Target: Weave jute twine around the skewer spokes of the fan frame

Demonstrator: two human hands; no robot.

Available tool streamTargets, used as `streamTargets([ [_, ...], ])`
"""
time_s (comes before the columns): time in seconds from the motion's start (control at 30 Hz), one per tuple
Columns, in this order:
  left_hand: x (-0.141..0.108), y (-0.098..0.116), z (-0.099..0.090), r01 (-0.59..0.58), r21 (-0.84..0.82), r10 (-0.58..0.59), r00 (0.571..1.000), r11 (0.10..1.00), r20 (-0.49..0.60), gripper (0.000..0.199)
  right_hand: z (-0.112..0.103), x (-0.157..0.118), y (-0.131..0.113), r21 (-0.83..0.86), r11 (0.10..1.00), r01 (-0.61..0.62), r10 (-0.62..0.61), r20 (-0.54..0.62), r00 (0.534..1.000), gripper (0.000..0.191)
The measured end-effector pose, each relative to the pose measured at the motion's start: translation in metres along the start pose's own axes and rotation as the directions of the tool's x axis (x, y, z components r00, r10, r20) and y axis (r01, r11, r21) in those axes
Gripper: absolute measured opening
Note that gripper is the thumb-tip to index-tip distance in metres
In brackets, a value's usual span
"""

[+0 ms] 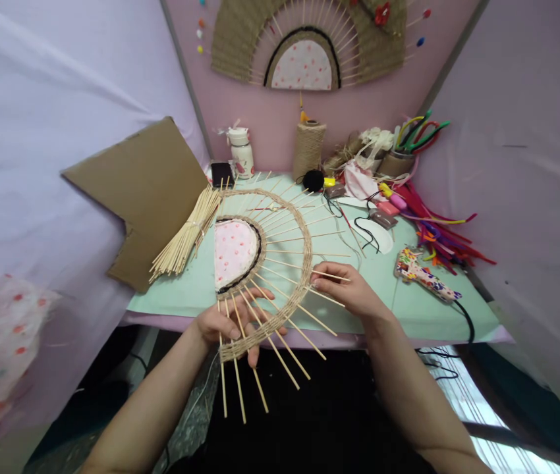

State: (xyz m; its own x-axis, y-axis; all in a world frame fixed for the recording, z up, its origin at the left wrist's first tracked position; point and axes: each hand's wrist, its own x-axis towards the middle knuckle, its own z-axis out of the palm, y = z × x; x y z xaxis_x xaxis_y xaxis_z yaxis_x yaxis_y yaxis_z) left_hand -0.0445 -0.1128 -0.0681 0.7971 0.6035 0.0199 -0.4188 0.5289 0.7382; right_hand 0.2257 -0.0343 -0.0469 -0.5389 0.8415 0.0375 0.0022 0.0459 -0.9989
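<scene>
A half-round woven fan [308, 260] of thin wooden sticks is tilted over the table's front edge. Twine is woven through its sticks in a curved band, and a pink half-circle of dotted cloth [233, 250] with a black border forms its middle. My left hand [228, 322] grips the lower end of the fan, with some fingers behind the sticks. At the outer edge of the twine band, the closed fingertips of my right hand [339, 284] pinch the fan by a stick. Whether a twine end is also between those fingertips, I cannot tell.
A bundle of sticks [188, 234] leans by folded cardboard [146, 191] on the left. Behind stand a bottle [241, 155] and a twine spool [308, 148]. A patterned glue gun [425, 276] and pipe cleaners [423, 210] lie right. A larger fan [383, 46] hangs on the wall.
</scene>
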Motion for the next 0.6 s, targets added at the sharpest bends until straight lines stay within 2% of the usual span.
streamTargets([
  [0.3, 0.000, 0.006, -0.001, 0.043, 0.065, -0.039, 0.998, 0.997, -0.053, 0.068, 0.009, 0.005, 0.010, 0.023, 0.998, 0.065, -0.061, -0.163, 0.985, 0.024],
  [0.43, -0.005, 0.011, -0.007, 0.046, -0.018, -0.047, 0.997, 0.999, -0.054, 0.068, 0.009, 0.003, 0.010, -0.076, 0.996, 0.046, -0.056, -0.126, 0.990, 0.025],
  [0.6, -0.020, 0.007, -0.014, 0.072, -0.158, -0.085, 0.993, 0.985, -0.076, 0.069, 0.016, 0.001, 0.014, -0.143, 0.986, 0.088, -0.104, -0.112, 0.988, 0.019],
])
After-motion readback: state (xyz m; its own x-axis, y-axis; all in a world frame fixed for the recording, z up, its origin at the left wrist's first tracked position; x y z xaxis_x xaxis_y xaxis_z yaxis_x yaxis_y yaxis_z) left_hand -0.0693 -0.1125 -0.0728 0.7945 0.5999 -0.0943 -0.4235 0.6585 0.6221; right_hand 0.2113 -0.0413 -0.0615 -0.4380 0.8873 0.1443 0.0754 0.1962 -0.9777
